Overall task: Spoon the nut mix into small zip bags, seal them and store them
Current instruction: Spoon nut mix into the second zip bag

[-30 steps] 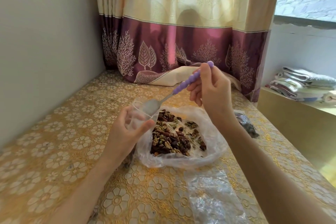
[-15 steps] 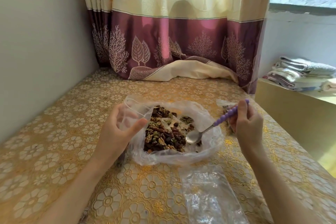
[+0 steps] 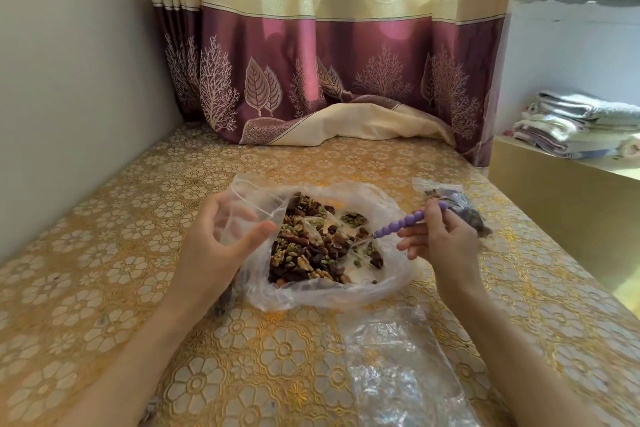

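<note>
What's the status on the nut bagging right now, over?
Left hand holds small zip bag open. Right hand grips purple spoon, bowl down in nut mix. One filled bag behind right hand. Nothing blocking.

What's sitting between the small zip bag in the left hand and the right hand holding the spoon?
In the head view, the open plastic bag with the nut mix lies between the small zip bag and the right hand.

Glossy clear plastic zip bag (image 3: 249, 215), apparently embossed vinyl tablecloth (image 3: 104, 253), sheeny curtain (image 3: 346, 55)
</note>
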Demonstrator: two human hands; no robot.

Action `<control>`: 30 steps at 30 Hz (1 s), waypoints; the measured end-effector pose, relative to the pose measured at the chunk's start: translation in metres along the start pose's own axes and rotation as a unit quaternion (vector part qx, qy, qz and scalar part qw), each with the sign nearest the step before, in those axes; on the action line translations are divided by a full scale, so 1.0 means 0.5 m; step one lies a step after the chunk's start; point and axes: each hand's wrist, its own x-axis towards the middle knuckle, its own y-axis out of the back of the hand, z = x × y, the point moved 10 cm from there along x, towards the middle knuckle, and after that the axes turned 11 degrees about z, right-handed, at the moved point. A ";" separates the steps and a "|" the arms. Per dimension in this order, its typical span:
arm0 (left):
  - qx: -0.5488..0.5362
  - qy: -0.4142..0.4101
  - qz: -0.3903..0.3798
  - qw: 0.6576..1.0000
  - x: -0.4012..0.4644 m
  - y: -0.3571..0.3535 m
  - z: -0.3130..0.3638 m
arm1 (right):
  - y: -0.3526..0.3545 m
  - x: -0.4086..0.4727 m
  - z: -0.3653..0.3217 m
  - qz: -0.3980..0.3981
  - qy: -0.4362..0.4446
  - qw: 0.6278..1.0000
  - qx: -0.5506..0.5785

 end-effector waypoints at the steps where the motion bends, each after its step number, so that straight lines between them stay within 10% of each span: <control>1: 0.001 -0.004 -0.001 1.000 0.000 -0.001 0.001 | 0.000 0.001 0.008 -0.001 -0.017 1.000 -0.001; 20: 0.049 0.023 -0.029 0.998 0.000 -0.026 -0.021 | -0.017 -0.010 -0.106 0.046 0.057 0.994 0.087; 30: 0.035 0.031 -0.051 0.998 -0.006 -0.042 -0.026 | -0.126 -0.104 -0.154 -0.089 0.079 0.986 0.119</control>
